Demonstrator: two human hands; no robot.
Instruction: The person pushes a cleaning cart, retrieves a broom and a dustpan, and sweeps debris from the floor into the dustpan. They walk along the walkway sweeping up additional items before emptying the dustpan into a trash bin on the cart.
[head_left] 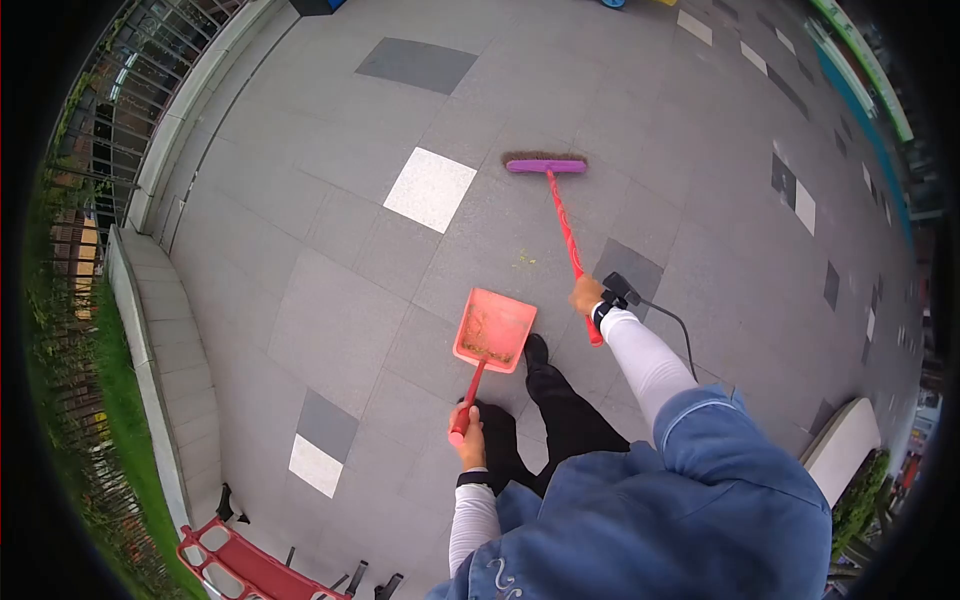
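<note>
Broom [566, 230]: handle was clasped by right hand [585, 295], long axis run away from it, head [545, 163] set beyond debris [523, 260]. Dustpan [494, 328]: handle was gripped by left hand [467, 432], pan held just short of debris.

Your left hand [467, 432] is curled into a fist, held low and close before your body, elbow bent. Your right hand [585, 296] reaches farther forward, arm nearly straight, fingers apparently clenched as well.
</note>
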